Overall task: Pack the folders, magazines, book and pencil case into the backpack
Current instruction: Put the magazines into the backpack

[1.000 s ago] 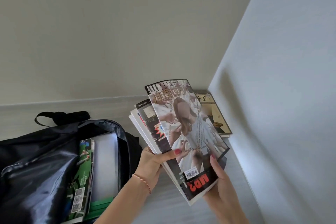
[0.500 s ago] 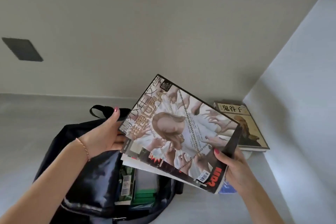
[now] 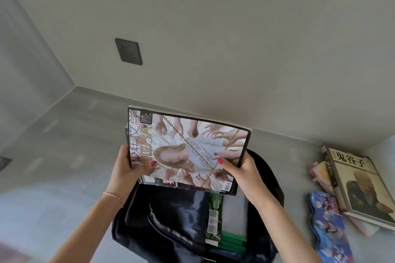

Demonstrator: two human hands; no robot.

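Now my left hand (image 3: 130, 168) and right hand (image 3: 243, 168) each grip clamped on the magazines (image 3: 188, 149), held above the open backpack (image 3: 171, 220); I should slide them in squarely beside the green folders (image 3: 232, 241).

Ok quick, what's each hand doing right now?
Left hand: grips the left edge of the magazines.
Right hand: grips their right edge, above the open backpack.

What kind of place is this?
Probably a plain room indoors, at a grey built-in desk set in a corner: bare walls, a dark wall socket, and a book beside a backpack.
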